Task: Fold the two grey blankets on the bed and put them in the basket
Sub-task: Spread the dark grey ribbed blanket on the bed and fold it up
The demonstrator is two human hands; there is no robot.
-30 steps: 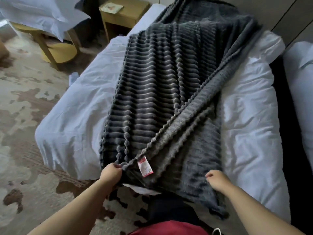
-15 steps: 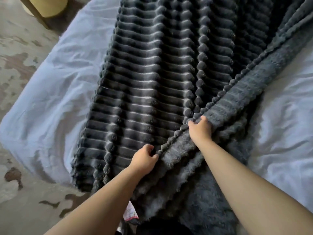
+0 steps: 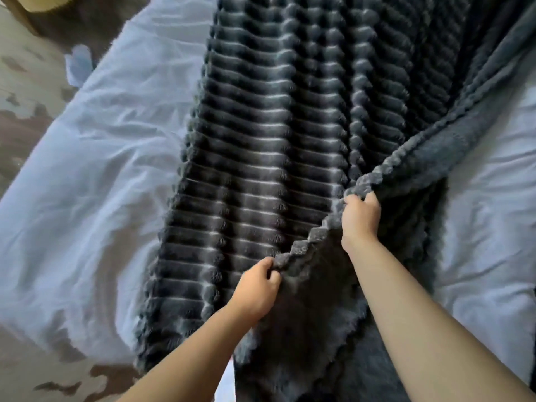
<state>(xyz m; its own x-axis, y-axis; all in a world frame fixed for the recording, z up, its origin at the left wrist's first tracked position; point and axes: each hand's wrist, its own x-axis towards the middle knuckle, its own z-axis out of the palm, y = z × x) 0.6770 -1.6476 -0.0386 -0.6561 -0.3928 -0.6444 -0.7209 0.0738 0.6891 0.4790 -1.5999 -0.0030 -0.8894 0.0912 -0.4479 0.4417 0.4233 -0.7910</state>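
Observation:
A dark grey ribbed blanket [image 3: 266, 146] lies lengthwise down the middle of the white bed [image 3: 95, 158]. Its right side is folded over, showing a plain fuzzy underside with a scalloped edge running diagonally. My left hand [image 3: 256, 288] grips that scalloped edge low down, fingers curled round it. My right hand [image 3: 361, 219] grips the same edge higher up and to the right, lifting it slightly off the ribbed surface. A second blanket cannot be told apart from the first. No basket is in view.
White crumpled sheets show on both sides of the blanket, with more at the right [image 3: 490, 216]. Patterned carpet [image 3: 20, 91] lies to the left of the bed. A yellow stool's base [image 3: 37, 1] peeks in at the top left corner.
Both hands left the blanket's near end and moved up along the folded scalloped edge. They now grip it and have raised it a little; the view has closed in on the bed.

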